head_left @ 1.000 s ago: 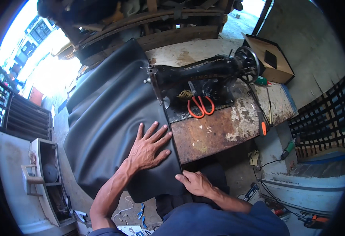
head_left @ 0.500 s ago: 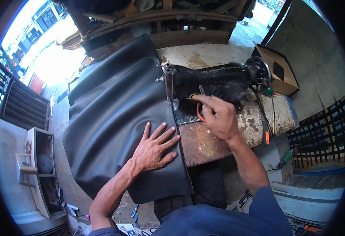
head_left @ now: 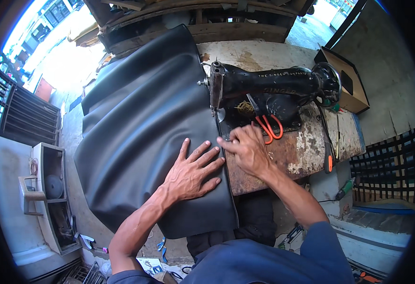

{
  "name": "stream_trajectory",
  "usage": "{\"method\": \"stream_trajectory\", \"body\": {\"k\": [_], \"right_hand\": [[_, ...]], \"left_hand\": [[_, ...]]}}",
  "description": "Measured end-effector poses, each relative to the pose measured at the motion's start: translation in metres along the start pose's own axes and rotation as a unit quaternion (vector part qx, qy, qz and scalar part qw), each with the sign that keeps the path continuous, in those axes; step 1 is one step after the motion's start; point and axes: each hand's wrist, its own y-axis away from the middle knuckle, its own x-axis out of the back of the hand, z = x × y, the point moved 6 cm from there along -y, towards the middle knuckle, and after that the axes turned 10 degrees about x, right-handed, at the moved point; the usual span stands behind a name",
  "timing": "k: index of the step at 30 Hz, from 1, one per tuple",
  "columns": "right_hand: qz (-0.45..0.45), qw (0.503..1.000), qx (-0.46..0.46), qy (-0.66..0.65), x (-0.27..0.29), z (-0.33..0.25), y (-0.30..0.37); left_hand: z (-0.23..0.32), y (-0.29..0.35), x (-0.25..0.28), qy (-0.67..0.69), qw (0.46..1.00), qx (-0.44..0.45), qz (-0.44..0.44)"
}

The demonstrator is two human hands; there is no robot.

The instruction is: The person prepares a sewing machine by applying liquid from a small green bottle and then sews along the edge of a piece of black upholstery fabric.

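A large black leather-like sheet (head_left: pixel 136 128) lies in soft folds across the left of the table, its right edge running under the head of a black sewing machine (head_left: pixel 269 80). My left hand (head_left: pixel 193 173) rests flat on the sheet with fingers spread. At the sheet's right edge, below the needle area, my right hand (head_left: pixel 250 151) has its fingers curled and closed on the border; the fingertips are partly hidden. Scissors with orange handles (head_left: pixel 276 128) lie on the machine's bed, just beyond my right hand.
A worn wooden table (head_left: pixel 307 151) carries the machine. On its right lie an orange-and-black handled tool (head_left: pixel 329 163) and a cardboard box (head_left: pixel 347 83). A wooden frame (head_left: pixel 198 33) stands behind. A green power tool (head_left: pixel 345 188) sits at lower right, an open white cabinet (head_left: pixel 51 194) at left.
My right hand has moved from over the machine bed down and left to the sheet's edge, uncovering the scissors. My left hand stays flat on the sheet. The view has shifted slightly.
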Motion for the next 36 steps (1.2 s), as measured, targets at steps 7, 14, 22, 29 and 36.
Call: {"method": "stream_trajectory", "body": {"k": [7, 14, 22, 29, 36], "right_hand": [[-0.035, 0.998, 0.025, -0.038, 0.024, -0.036, 0.026], [-0.179, 0.878, -0.333, -0.293, -0.055, 0.113, -0.102], [-0.065, 0.885, 0.122, -0.444, -0.11, 0.181, -0.153], [0.058, 0.947, 0.158, -0.275, -0.054, 0.141, -0.163], [0.118, 0.944, -0.084, -0.295, -0.076, 0.169, -0.181]], "left_hand": [[0.0, 0.0, 0.001, -0.01, 1.0, 0.002, 0.016], [-0.003, 0.002, 0.002, -0.013, 1.0, 0.021, -0.018], [-0.003, -0.004, -0.001, -0.006, 1.0, 0.015, -0.027], [-0.004, -0.011, 0.002, -0.002, 0.999, 0.012, -0.034], [-0.016, -0.025, 0.006, -0.003, 0.999, 0.0, -0.033]]}}
